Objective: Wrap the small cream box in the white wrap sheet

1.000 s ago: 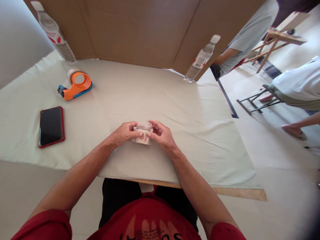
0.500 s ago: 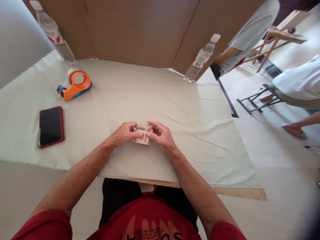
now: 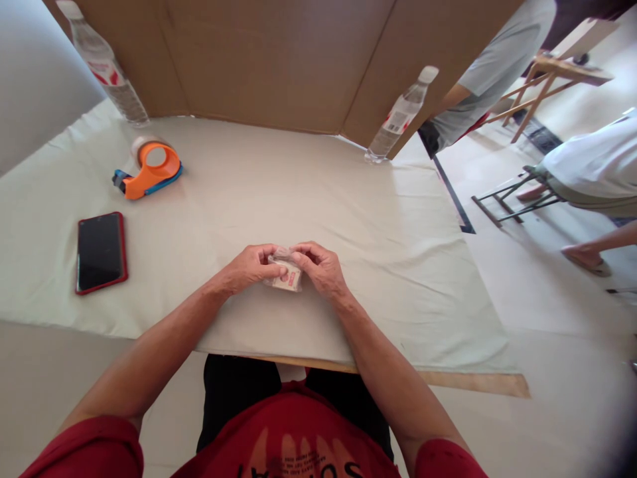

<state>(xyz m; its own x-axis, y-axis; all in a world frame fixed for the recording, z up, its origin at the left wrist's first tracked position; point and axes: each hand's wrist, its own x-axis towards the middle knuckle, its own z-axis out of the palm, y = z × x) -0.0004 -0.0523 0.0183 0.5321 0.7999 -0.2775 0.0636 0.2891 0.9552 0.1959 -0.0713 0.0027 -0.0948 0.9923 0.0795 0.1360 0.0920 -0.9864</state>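
Note:
Between my hands, near the front of the cloth-covered table [image 3: 308, 192], is a small pale box with red print [image 3: 290, 279], inside a clear plastic bag [image 3: 283, 253]. My left hand [image 3: 253, 263] is closed on the box's left side, its thumb pressed on the printed face. Pinched at the top by my right hand [image 3: 320, 266] is the bag's crumpled upper part. The box's lower right corner shows free of fingers. Too small to read is the print on it.
An orange tape dispenser [image 3: 156, 171] and a red-cased phone [image 3: 101, 253] lie at the left. Water bottles stand at the back left [image 3: 107, 70] and back right [image 3: 401, 119], by a cardboard screen [image 3: 269, 60]. People sit beyond the table's right edge.
My right thumb has moved up off the box's face to the bag's top, uncovering more red print. The box has tilted slightly, and my left hand keeps its hold.

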